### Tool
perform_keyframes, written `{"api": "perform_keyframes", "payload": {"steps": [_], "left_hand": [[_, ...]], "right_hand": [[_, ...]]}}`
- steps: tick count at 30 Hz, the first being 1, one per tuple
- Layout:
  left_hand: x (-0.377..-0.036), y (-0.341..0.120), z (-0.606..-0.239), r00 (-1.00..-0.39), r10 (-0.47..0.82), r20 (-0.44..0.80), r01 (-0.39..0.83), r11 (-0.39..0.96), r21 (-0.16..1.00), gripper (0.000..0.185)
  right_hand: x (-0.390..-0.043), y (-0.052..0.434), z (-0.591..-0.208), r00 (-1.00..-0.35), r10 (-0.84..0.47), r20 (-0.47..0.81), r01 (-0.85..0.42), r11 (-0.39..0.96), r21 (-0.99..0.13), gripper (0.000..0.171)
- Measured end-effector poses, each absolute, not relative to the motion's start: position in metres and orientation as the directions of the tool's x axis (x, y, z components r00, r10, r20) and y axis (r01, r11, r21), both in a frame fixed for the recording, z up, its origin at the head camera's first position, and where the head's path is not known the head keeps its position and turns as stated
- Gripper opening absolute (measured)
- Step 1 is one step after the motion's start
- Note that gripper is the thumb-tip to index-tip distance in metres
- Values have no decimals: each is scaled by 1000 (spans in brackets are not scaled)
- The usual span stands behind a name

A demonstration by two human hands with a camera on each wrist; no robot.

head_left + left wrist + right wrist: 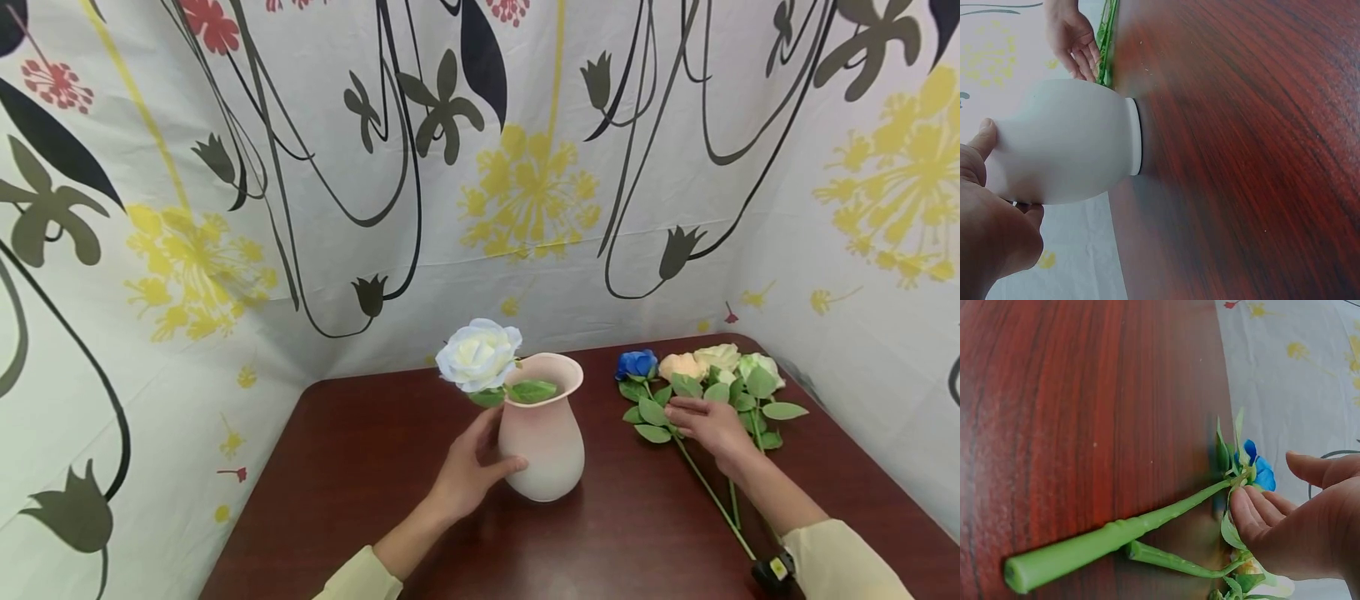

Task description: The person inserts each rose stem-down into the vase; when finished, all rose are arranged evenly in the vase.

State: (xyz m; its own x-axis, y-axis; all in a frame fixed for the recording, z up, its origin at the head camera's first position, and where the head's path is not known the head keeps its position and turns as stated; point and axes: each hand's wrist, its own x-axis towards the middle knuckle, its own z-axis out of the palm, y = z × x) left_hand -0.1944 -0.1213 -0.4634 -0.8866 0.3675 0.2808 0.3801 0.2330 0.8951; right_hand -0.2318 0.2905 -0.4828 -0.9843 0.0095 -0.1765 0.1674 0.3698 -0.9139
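Head view: left hand (467,477) grips vase (543,433); right hand (711,427) flat on flowers (701,379).

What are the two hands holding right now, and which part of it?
The left hand grips the pink vase by its belly. The right hand rests on the leaves of the flowers lying on the table, gripping nothing yet.

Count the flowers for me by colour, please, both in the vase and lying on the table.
White: 2, the white rose in the pink vase and the white flower on the table
Blue: 1, the blue rose
Peach: 1, the peach rose
Cream: 1, the cream rose
Total: 5 flowers
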Motion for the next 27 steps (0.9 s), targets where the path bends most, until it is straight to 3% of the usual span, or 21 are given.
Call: {"api": "perform_keyframes", "payload": {"steps": [14,27], "left_hand": [[-194,-121,-463,-886,369,283,379,222,898,76],[-194,-122,-464,-883,371,286,383,218,898,76]], "right_hand": [[-238,289,-492,-991,62,-120,136,439,-888,49],[-246,289,-501,-992,83,-97,126,486,-865,46]]}}
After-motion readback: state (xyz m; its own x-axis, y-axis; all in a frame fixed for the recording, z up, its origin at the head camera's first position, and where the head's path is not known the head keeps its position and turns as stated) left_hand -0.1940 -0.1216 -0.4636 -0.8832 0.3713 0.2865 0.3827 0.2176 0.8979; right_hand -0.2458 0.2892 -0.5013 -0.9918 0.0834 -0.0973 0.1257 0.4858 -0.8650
